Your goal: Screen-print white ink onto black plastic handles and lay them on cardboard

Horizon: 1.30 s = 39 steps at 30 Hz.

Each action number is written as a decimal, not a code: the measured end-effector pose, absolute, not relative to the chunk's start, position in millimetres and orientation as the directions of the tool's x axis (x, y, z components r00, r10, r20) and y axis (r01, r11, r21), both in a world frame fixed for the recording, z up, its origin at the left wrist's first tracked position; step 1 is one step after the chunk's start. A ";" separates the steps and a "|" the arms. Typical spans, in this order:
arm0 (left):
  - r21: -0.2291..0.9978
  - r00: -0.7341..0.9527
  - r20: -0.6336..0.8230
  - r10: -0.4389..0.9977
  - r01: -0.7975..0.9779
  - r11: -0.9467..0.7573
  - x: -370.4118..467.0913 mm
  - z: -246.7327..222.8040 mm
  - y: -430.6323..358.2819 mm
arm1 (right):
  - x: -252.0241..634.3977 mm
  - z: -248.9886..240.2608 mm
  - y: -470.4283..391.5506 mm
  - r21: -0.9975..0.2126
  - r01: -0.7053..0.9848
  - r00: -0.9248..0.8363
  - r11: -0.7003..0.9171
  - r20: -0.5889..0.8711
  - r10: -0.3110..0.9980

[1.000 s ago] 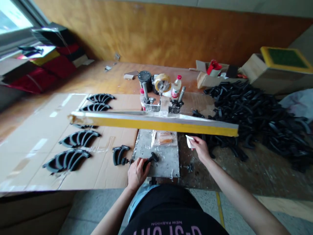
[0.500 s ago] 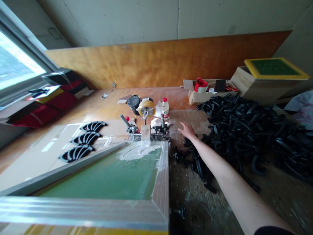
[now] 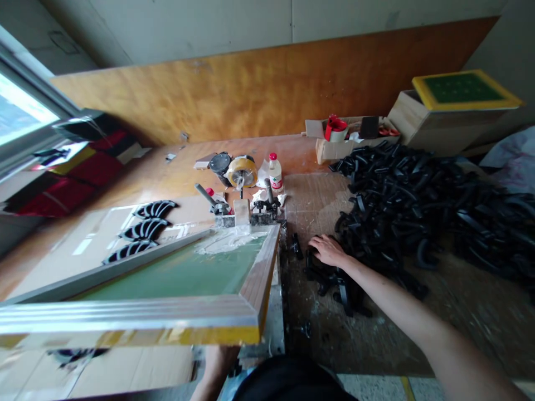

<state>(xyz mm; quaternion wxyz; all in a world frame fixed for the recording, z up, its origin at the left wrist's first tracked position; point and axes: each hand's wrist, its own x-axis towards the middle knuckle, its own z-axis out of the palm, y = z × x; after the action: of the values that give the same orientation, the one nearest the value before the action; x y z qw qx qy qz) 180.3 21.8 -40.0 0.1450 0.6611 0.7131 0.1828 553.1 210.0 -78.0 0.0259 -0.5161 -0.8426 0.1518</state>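
- Black plastic handles lie loose on the worn table, just in front of the big pile and right of the raised screen frame.
- The right hand is laid palm-down on them, fingers curled loosely; a firm grasp cannot be confirmed.
- The left hand is mostly hidden under the frame; its grip cannot be told.
- The pieces are judged light, stiff and curved, best taken at mid-arch.

Right hand reaches forward, palm down; left hand seemingly hidden.
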 end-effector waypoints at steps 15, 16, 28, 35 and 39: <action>0.614 0.444 0.262 0.857 0.608 -0.503 258.1 -8.3 45.0 | 511.3 3.2 133.2 -0.887 0.432 0.098 0.165 0.229 0.969; 0.635 0.423 0.255 0.869 0.605 -0.481 247.2 -7.9 39.0 | 487.4 -0.3 127.9 -0.892 0.411 0.021 0.188 0.216 0.976; 0.817 -0.058 0.025 0.998 0.577 0.013 96.6 -7.6 9.8 | 344.2 -34.8 136.9 -0.482 0.707 -0.436 0.518 0.280 0.855; 0.981 -0.296 0.163 0.941 0.148 -0.123 74.7 76.1 97.4 | 317.3 -11.3 140.2 -0.413 0.773 -0.411 0.481 0.251 0.876; 0.982 -0.245 0.147 0.958 -0.077 -0.170 83.0 126.6 136.5 | 343.9 -12.9 156.1 -0.503 0.796 -0.237 0.335 0.250 0.939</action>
<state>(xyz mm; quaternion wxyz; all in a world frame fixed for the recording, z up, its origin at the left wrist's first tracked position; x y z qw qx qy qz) 83.0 136.5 126.6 0.4184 0.4499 0.4898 0.6186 343.9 156.1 -12.9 0.2604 -0.5600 -0.7746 0.1365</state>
